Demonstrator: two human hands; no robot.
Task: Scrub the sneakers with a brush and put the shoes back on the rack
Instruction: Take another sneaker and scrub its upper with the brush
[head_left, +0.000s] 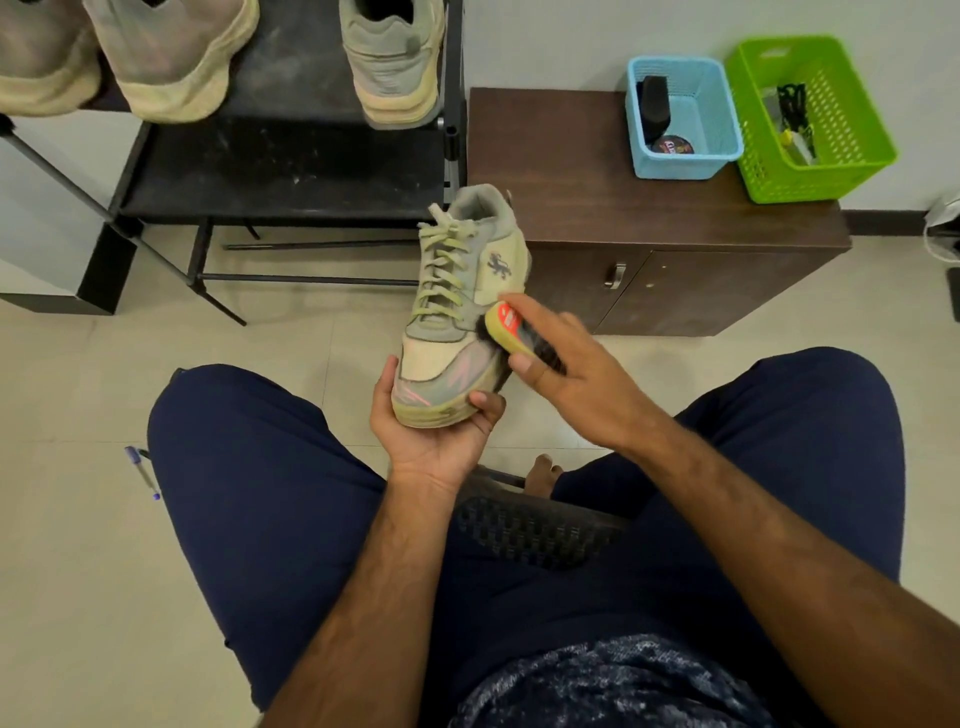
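A worn beige and grey sneaker (457, 312) with pale green laces is held up over my knees, toe toward me. My left hand (431, 431) cups its toe end from below, fingers curled round the sole. My right hand (566, 374) grips a wooden shoe brush (511, 332) with an orange label and dark bristles, pressed against the sneaker's right side. A black shoe rack (291, 171) stands at the upper left, with three similar sneakers (171, 57) on its top shelf.
A dark brown low cabinet (571, 197) stands right of the rack, bearing a blue basket (722, 130) with polish items and a green basket (852, 150). A blue pen (141, 472) lies on the tiled floor at the left. I sit on a black chair (530, 530).
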